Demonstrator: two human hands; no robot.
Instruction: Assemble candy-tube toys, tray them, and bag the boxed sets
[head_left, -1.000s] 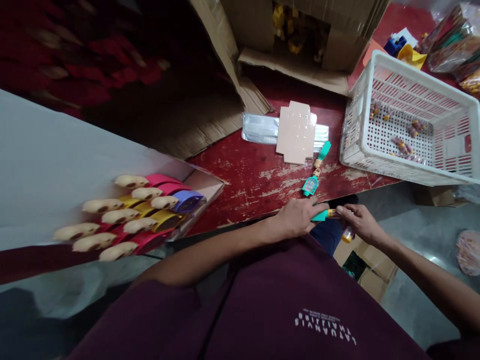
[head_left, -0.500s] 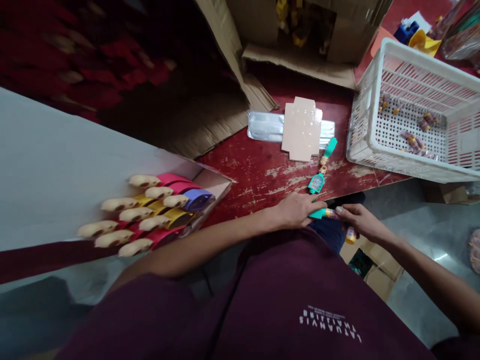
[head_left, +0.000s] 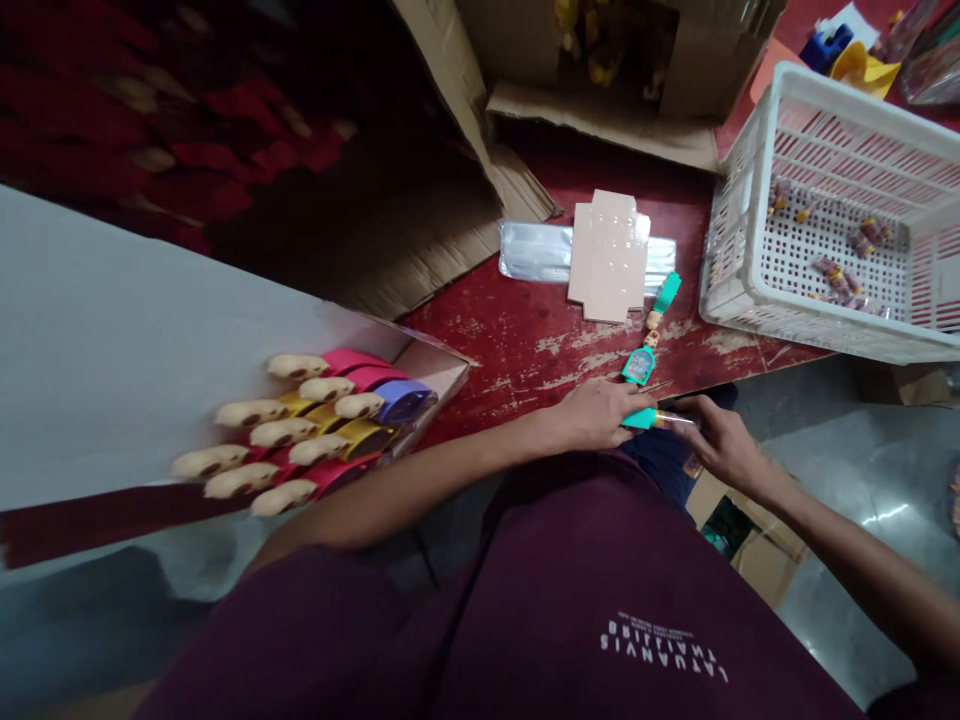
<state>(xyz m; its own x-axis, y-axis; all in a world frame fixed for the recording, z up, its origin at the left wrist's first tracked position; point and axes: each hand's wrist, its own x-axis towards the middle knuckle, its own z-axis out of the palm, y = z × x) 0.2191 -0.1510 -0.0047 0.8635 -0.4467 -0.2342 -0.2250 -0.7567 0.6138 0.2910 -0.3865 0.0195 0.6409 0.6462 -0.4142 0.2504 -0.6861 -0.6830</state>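
My left hand [head_left: 592,414] is closed round a teal plastic piece [head_left: 639,418] at the table's front edge. A clear tube with dark contents [head_left: 673,420] meets that piece end to end, and my right hand [head_left: 724,440] grips its far end. Below the right fingers another small tube [head_left: 693,465] shows in part; whether the hand holds it is hard to tell. Just beyond my left hand lies a teal toy with a picture panel [head_left: 639,365]. Beige figures [head_left: 652,330] and a teal strip [head_left: 667,291] are lined up behind it.
Flat cardboard cutouts [head_left: 609,255] lie over clear plastic sleeves [head_left: 534,250] on the red table [head_left: 517,345]. A white crate [head_left: 739,285] with several small tubes stands at right. Cardboard boxes [head_left: 435,235] rise behind. At left, a box holds colourful pieces with beige animal heads [head_left: 283,432].
My right hand has shifted slightly right along the tube, showing more of its clear length. The second tube below is now more hidden. The view has moved a little.
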